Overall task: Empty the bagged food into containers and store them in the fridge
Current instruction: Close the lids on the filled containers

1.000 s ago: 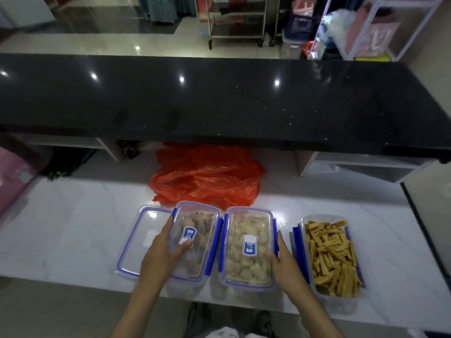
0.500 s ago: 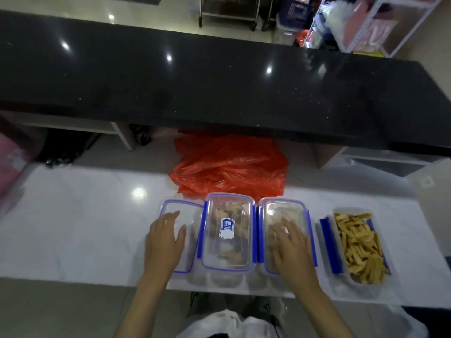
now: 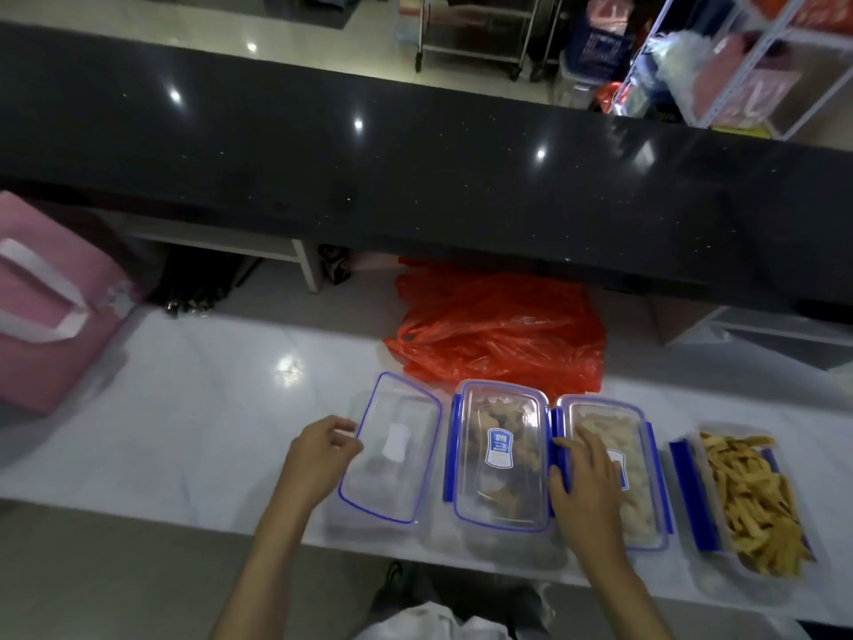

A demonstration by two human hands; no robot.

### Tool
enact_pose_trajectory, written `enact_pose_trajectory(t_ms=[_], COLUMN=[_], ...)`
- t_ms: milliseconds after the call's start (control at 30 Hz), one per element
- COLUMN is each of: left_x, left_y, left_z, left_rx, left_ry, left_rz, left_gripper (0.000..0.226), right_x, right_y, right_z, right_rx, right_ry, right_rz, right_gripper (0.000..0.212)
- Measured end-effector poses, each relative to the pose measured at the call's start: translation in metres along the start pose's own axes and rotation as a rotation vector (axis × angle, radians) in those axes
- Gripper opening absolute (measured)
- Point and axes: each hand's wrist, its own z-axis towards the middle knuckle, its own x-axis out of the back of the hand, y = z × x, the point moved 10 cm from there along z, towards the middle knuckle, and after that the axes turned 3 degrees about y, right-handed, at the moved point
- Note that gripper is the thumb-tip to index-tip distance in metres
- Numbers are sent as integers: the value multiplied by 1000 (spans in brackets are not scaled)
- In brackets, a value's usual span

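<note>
On white marble counter [image 3: 184, 408]: left hand [image 3: 318, 455], fingers loosely curled, touches loose lid's [image 3: 392, 450] edge; right hand [image 3: 584, 482] rests flat on lidded container [image 3: 614, 468]; neighbouring lidded container [image 3: 503, 455] shows brown pieces; orange bag [image 3: 503, 334] behind.

Four clear containers sit in a row on the white marble counter [image 3: 184, 408]. At 6 o'clock, the right hand [image 3: 584, 482] presses flat on the third container's lid [image 3: 641, 459]. At 7 o'clock, the left hand [image 3: 318, 455] curls beside the loose lid [image 3: 392, 448]. Fries fill the open container [image 3: 757, 501] at 4 o'clock. An orange plastic bag [image 3: 498, 334] lies at centre.
</note>
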Motion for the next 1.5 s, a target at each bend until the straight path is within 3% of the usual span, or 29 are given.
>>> enact_pose_trajectory(t_ms=[200, 300, 367, 467, 567, 667, 733, 867, 967, 1033, 1167, 1333, 1433, 1500], left_x=[33, 17, -4, -43, -91, -154, -188, -233, -265, -286, -368, -414, -422, -428], left_y=[103, 152, 175, 199, 226, 239, 248, 287, 306, 303, 270, 252, 251, 247], left_z=[-54, -94, -119, -154, -186, -199, -200, -208, -203, -189, -177, -186, -186, -179], left_rx=[-324, -550, -688, -876, -1072, -1174, -1205, -1175, -1041, -833, -259, -283, -329, -338], left_ry=[148, 210, 234, 254, 166, -74, -203, -268, -146, -99, -453, -313, -238, -205], left_rz=[-124, -44, 73, 168, 194, 307, 353, 221, 126, 63, -157, -7, 102, 181], left_gripper=[14, 16, 20, 26, 25, 38, 47, 44, 39, 42, 56, 41, 43, 41], right_x=[13, 5, -11, -16, 9, 36, 58, 112, 155, 180, 205, 209, 205, 195], right_y=[-37, -78, -96, -92, -77, -34, -2, 65, 116, 152, 209, 259, 284, 290], right_z=[-17, -28, -40, -42, -33, -18, -2, 19, 30, 36, 40, 44, 51, 55], right_rx=[33, -15, -153, -297, -307, -377, -359, -377, -342, -345, -349, -262, -207, -192], right_ry=[9, -290, -521, -620, -598, -487, -410, -269, -163, -96, -131, -78, -53, -124], right_rz=[253, 604, 927, 1196, 1376, 1482, 1471, 1403, 1308, 1243, 1085, 633, 312, 311], right_gripper=[28, 23, 41, 82, 70, 48, 47, 51, 48, 48, 41, 29, 43, 44])
